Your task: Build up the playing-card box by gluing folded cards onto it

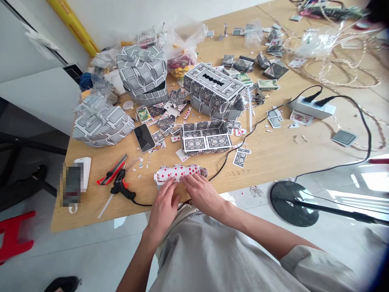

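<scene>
A long piece made of red-diamond playing cards lies at the table's front edge. My left hand rests its fingertips on the near left side of it. From the right, my right hand presses bent fingers on its near middle and right part. The fingers of both hands are closed against the cards; their undersides are hidden. Just beyond stands an open-topped card box. A black glue gun and a red utility knife lie to the left of my left hand.
A taller card box, two rounded card-covered baskets and a phone occupy the wooden table. A black cable runs past my right hand to a power strip. A lamp base stands to the right.
</scene>
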Available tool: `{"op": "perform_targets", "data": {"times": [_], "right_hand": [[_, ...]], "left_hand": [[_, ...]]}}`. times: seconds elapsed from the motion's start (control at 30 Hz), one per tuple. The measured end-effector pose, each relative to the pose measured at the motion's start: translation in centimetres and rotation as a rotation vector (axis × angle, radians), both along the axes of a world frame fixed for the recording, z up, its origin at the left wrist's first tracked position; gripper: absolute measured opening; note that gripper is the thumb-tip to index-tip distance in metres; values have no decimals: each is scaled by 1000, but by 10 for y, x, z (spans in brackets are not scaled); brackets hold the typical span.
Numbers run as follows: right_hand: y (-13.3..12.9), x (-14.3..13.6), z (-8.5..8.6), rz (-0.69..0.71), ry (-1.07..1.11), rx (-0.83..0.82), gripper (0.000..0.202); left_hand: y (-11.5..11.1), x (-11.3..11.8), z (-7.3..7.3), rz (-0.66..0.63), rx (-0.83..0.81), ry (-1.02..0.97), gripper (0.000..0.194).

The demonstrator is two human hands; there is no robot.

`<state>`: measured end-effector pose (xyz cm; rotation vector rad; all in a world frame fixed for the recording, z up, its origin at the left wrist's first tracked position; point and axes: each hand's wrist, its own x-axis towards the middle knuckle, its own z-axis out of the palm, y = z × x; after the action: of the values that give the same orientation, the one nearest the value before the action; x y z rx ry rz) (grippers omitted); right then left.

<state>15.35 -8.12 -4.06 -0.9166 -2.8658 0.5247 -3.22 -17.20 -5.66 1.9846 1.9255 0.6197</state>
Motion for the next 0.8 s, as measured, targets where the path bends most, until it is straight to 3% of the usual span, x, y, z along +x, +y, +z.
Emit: {"op": "perform_targets", "data": {"times": [0.13,0.33,0.67,0.8], "right_hand": [[1,1,0,-5,11,-37,45],[3,1,-2,-13,7,-41,48],[1,3,-7,-33,61,-30,44],[2,4,-6,-37,62,-44,46]], "left_hand": [[-2,4,-4,26,64,25,35],[14,9,-5,77,132,32,17],[18,22,-8,122,133,142,21],[11,20,-1,117,119,66,20]]}}
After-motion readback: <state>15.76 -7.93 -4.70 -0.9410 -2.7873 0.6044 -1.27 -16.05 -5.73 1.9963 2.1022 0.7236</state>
